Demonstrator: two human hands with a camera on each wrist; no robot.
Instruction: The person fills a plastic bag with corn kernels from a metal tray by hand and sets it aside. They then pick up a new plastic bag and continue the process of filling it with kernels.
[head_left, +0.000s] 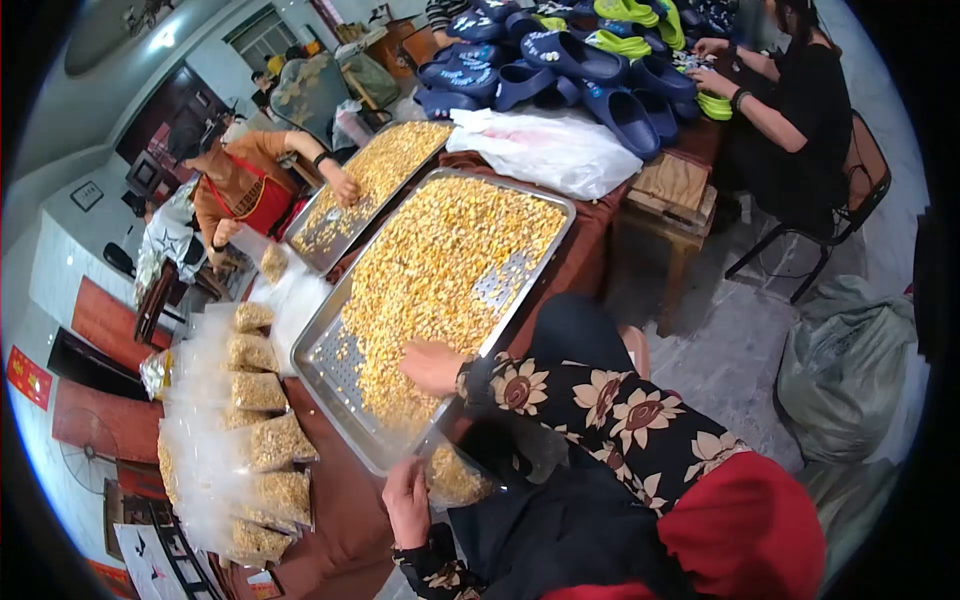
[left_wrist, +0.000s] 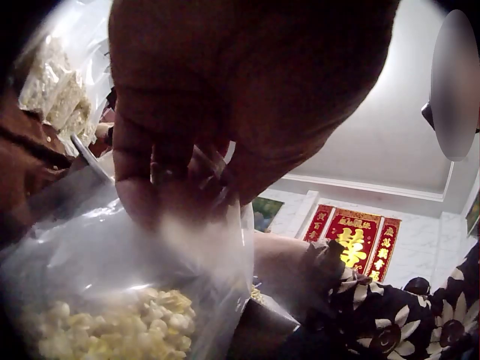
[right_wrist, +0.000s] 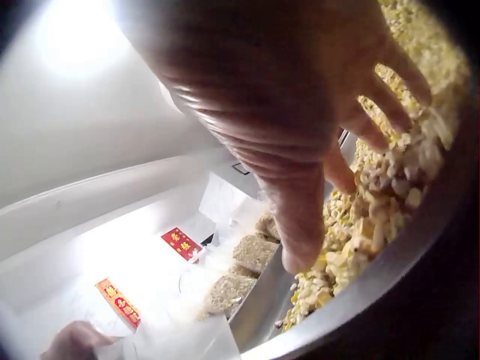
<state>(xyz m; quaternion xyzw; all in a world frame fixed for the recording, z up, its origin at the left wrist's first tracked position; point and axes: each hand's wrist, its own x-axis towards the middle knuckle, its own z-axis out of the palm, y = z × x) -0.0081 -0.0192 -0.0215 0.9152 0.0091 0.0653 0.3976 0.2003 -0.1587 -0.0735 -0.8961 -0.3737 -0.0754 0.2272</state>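
My left hand (head_left: 406,503) pinches the top of a clear plastic bag (head_left: 460,476) beside the tray's near corner. Yellow and cream kernel-like pieces (left_wrist: 120,326) fill the bag's lower part in the left wrist view. My right hand (head_left: 432,368) reaches over the near rim of a large perforated metal tray (head_left: 328,368). Its spread fingers and thumb dip into the loose yellow and cream kernels (head_left: 440,260) heaped there. In the right wrist view that hand (right_wrist: 300,112) has its fingertips among the kernels (right_wrist: 375,210), just inside the rim.
Several filled clear bags (head_left: 280,443) stand in rows on the brown tablecloth (head_left: 335,520), left of the tray. Behind lies a second tray (head_left: 395,160), where a person in a red apron (head_left: 262,195) works. Blue clogs (head_left: 575,55) and a white plastic sheet (head_left: 540,150) sit farther right.
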